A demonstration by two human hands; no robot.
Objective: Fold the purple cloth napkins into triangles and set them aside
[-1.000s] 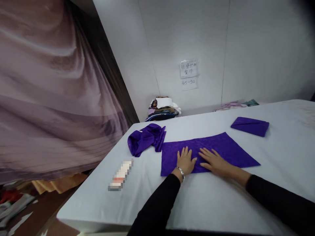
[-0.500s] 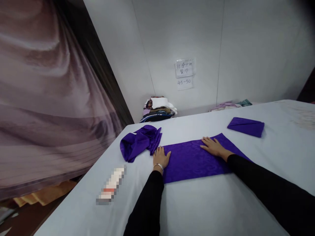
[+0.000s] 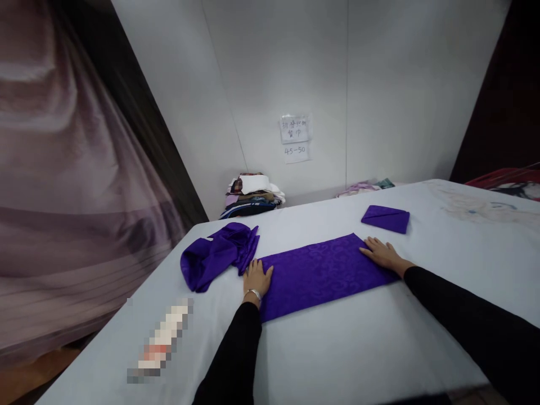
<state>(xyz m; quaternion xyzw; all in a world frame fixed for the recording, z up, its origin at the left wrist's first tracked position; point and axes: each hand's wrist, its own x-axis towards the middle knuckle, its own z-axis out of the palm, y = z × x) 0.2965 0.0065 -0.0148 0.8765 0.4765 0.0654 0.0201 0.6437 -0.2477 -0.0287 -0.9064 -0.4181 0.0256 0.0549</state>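
A purple patterned cloth, folded into a long flat strip, lies across the table in front of me. On its left end rests my left hand, palm down with the fingers spread, a silver bracelet at the wrist. My right hand lies flat and open over the right end of the cloth. Just beyond my left hand is a crumpled purple cloth. Farther off on the right sits a small folded purple cloth. Parts of the strip's ends are hidden under my hands.
The white-covered table runs to a pale wall with a handwritten paper sign. Against the wall stands a stack of folded clothes. A pixelated long object lies left; a pinkish curtain hangs beside the table.
My right hand has slid rightward from the cloth's far edge to its right end. My left hand stays on the left end. The whole view has shifted somewhat to the right.
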